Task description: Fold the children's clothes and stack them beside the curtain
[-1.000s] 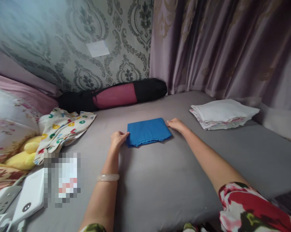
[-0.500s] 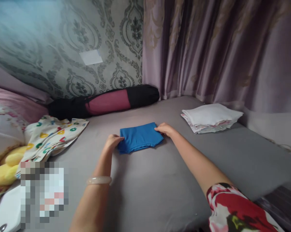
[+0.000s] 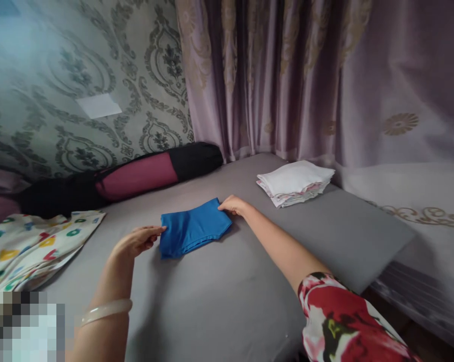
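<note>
Since the earlier frame, the right hand is moving in and is now pinching the upper right corner of the blue cloth; the left hand is gripping the opposite end. Folding is looking complete, release outstanding. The cloth is sitting on or just above the grey bed (contact unclear), both hands reaching forward.

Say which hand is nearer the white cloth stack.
Right. The right hand pinches the blue cloth on the side facing the white cloth stack, short of it; the left hand is at the cloth's opposite side, farther away.
</note>
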Demonstrator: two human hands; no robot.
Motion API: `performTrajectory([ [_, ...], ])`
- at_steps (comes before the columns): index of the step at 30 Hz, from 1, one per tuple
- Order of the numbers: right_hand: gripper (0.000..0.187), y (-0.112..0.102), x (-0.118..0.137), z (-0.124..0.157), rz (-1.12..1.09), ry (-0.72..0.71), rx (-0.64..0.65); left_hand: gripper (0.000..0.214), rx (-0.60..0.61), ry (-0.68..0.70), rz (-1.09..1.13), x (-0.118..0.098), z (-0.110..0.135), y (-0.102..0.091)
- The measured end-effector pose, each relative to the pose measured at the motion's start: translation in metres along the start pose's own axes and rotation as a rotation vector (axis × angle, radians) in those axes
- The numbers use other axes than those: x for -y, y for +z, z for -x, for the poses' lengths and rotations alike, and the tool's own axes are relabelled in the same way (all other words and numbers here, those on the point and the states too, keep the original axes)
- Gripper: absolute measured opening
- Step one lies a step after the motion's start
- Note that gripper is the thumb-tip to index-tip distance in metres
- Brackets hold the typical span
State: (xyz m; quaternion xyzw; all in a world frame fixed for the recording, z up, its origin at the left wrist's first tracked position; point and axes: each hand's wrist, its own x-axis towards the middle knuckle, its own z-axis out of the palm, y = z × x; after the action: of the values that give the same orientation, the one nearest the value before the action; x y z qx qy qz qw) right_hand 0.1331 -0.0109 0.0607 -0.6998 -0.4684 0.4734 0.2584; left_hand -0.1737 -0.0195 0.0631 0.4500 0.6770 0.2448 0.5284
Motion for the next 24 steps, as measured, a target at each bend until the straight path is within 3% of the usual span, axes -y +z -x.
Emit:
performTrajectory([
  [5,0.037,-0.030,0.004,0.009,-0.068,-0.021,-0.018,0.039,-0.098,0.113,-0.094,-0.041,0.016,0.014],
  [10,0.032,-0.082,0.007,0.016,-0.105,-0.030,-0.136,0.024,-0.081,0.288,-0.081,-0.085,0.025,0.046],
  [18,0.012,-0.166,0.008,0.031,-0.177,-0.038,-0.423,0.019,-0.132,0.474,-0.033,-0.139,0.018,0.135],
  [24,0.011,-0.228,-0.002,0.042,-0.219,0.008,-0.634,0.014,-0.034,0.591,0.104,-0.166,0.002,0.213],
])
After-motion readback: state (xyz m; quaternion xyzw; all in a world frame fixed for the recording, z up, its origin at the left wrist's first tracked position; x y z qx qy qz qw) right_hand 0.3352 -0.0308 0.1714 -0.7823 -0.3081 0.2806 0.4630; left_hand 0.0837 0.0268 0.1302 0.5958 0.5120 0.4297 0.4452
